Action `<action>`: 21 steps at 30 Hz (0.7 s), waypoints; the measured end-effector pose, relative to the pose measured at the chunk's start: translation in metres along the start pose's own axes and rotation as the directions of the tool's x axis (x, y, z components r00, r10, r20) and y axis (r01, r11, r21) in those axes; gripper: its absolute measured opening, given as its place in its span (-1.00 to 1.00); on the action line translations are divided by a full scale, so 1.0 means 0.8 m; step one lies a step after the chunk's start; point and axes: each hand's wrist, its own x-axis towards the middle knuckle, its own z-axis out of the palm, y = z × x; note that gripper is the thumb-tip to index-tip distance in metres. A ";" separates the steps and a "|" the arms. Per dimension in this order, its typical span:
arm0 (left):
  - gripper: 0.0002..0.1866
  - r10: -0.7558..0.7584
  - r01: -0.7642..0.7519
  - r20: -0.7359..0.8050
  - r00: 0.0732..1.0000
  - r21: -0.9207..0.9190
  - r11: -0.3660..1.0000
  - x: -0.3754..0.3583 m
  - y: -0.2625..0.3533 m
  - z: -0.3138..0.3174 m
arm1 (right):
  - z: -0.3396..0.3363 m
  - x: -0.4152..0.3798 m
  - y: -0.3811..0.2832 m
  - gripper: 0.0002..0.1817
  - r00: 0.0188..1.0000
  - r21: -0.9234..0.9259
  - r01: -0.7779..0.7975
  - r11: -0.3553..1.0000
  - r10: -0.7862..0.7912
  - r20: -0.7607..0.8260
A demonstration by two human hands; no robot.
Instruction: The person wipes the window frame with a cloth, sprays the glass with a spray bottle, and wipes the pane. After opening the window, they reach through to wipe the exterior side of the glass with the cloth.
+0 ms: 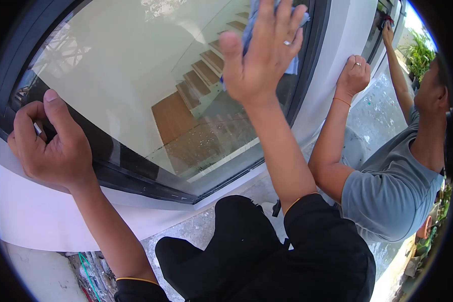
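Note:
My right hand (260,63) holds a light blue cloth (293,67) flat against the window glass (131,95), near its upper right side. The fingers are stretched over the cloth, with a ring on one of them. At the left, my left hand (55,143) is closed in a loose fist by the dark window frame (103,168), thumb sticking up. A ring shows on a curled finger, and I see nothing held there. Drops and smears mark the lower part of the glass.
Close on my right is a person in a grey shirt (387,196), one fist against the white wall (345,35). Their other hand holds a dark cloth (384,21) at another window. Wooden stairs (196,83) show through the glass. Plants (419,53) stand beyond.

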 end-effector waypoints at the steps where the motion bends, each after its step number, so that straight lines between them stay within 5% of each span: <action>1: -0.80 -0.024 0.024 -0.015 1.000 0.011 1.000 -0.001 -0.001 0.003 | -0.009 -0.054 -0.020 -0.27 0.992 0.061 0.073 0.995 -0.078 0.097; 4: -0.83 0.011 -0.014 -0.086 0.996 -0.034 0.999 0.007 0.011 0.007 | -0.036 -0.172 -0.001 -0.18 0.944 0.127 0.234 0.964 -0.256 0.206; 6: -0.84 0.066 -0.067 -0.075 0.995 -0.015 0.998 0.006 0.005 0.003 | -0.043 -0.133 0.029 -0.23 0.962 0.123 0.030 0.992 -0.062 0.267; 8: -0.86 0.066 -0.068 -0.068 0.996 -0.032 0.997 0.007 0.008 -0.002 | -0.022 -0.031 0.069 -0.27 0.972 0.150 -0.235 0.960 0.231 0.044; 10: -0.85 0.053 -0.056 -0.043 0.998 -0.076 0.995 0.005 0.009 -0.007 | -0.004 0.055 0.083 -0.29 0.947 0.131 -0.309 0.942 0.317 -0.052; 13: -0.84 0.000 -0.001 -0.009 1.000 -0.156 0.988 0.010 0.020 -0.013 | -0.010 0.039 0.017 -0.28 0.991 0.183 -0.113 0.977 0.098 0.089; 16: -0.82 -0.003 0.003 0.001 1.000 -0.233 0.972 0.019 0.027 -0.022 | -0.046 -0.047 0.033 -0.26 0.924 0.091 0.047 0.995 -0.078 0.376; 19: -0.82 -0.013 0.018 0.022 1.000 -0.247 0.969 0.012 0.019 -0.030 | -0.026 0.007 0.088 -0.23 0.973 0.051 -0.207 0.977 0.201 0.110; 21: -0.82 0.042 -0.035 0.028 0.999 -0.216 0.976 0.009 0.018 -0.024 | -0.008 0.077 0.107 -0.21 0.978 0.024 -0.203 0.979 0.204 -0.035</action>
